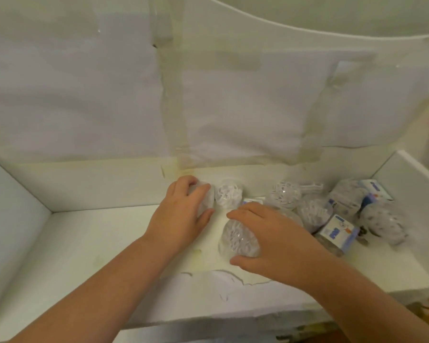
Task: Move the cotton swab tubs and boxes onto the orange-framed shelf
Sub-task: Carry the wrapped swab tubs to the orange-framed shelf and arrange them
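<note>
both hands (pixel 181 214) (pixel 275 241) grip tubs (pixel 240 240); roughly eight tubs visible.

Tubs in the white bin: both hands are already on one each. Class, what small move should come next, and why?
Probably lift both tubs up and out together. The left hand grips a clear tub near the back wall, and the right hand curls over another tub lying in front. Both rest on the bin floor, which has raised white walls, so sliding them sideways would not get them out.
</note>
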